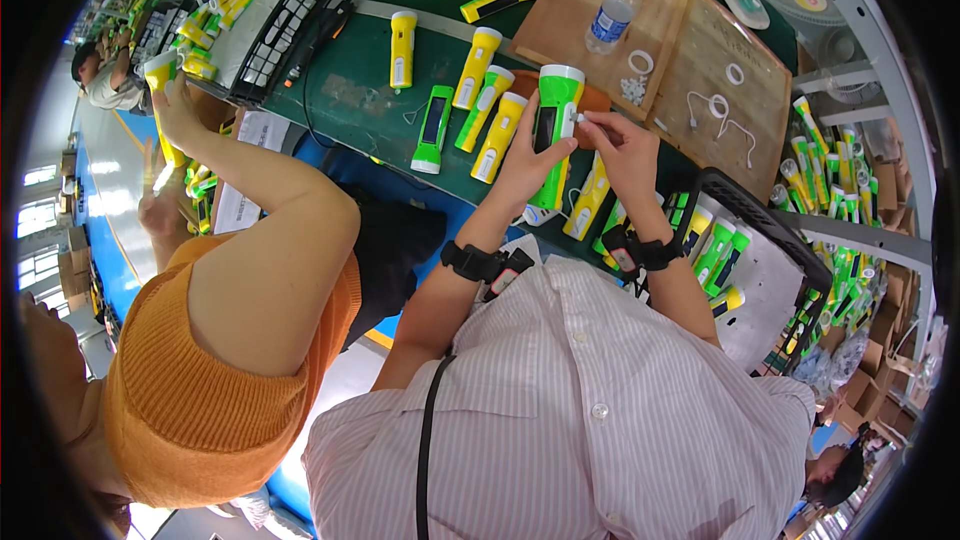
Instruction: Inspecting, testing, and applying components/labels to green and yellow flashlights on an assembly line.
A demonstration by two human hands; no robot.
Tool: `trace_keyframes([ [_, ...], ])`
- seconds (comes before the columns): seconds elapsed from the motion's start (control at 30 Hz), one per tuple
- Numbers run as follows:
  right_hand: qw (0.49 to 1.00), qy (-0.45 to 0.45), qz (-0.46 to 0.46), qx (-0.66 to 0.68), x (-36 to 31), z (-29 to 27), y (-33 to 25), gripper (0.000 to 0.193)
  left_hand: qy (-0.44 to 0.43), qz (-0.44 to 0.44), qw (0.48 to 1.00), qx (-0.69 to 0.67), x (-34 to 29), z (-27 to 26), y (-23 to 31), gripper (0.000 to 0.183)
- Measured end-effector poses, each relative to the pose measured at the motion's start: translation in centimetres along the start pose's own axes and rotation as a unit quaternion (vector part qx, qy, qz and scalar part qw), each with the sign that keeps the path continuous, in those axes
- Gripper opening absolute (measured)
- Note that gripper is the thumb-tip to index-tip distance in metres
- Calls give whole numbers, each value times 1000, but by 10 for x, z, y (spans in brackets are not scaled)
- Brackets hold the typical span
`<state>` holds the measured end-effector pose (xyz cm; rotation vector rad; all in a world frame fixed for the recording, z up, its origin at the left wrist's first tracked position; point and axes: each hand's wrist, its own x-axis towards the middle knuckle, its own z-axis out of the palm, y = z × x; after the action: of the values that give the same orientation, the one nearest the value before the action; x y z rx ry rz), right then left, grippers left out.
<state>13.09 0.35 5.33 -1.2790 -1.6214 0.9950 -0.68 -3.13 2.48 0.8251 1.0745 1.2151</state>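
My left hand (522,168) is closed around a green flashlight (563,92) with a white head and a dark panel on its side. It is held upright over the near edge of the table. At the flashlight's right side, my right hand (630,152) pinches a small white piece (579,117) against the body; its exact kind is too small to make out. Left of my hands, yellow flashlights (475,68) and a green flashlight (433,130) lie on the green tabletop (345,90). Another yellow flashlight (588,202) lies just below my right hand.
A wooden board (560,0) at the back carries a water bottle (613,15), white rings (735,73) and a white cable (740,128). A black basket (810,250) of flashlights stands at my right. On the left, a co-worker's arm (270,175) holds a yellow flashlight (160,75).
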Motion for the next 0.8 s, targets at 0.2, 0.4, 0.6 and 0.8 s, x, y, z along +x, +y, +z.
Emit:
trace_keyframes([
  [0.2, 996, -71, 19, -49, 9, -10, -6, 16, 3, 30, 994, 105, 1, -2, 0, 77],
  [0.4, 990, -94, -53, -90, 13, -13, -6, 14, 12, 46, 970, 240, -7, 2, 8, 80],
  [0.6, 989, -112, -40, -91, 16, -7, -4, 14, 18, 77, 955, 285, -2, -1, 1, 81],
  [0.8, 999, 18, 13, -31, 31, -18, 24, 14, 169, -77, 981, 53, 12, -37, 4, 59],
])
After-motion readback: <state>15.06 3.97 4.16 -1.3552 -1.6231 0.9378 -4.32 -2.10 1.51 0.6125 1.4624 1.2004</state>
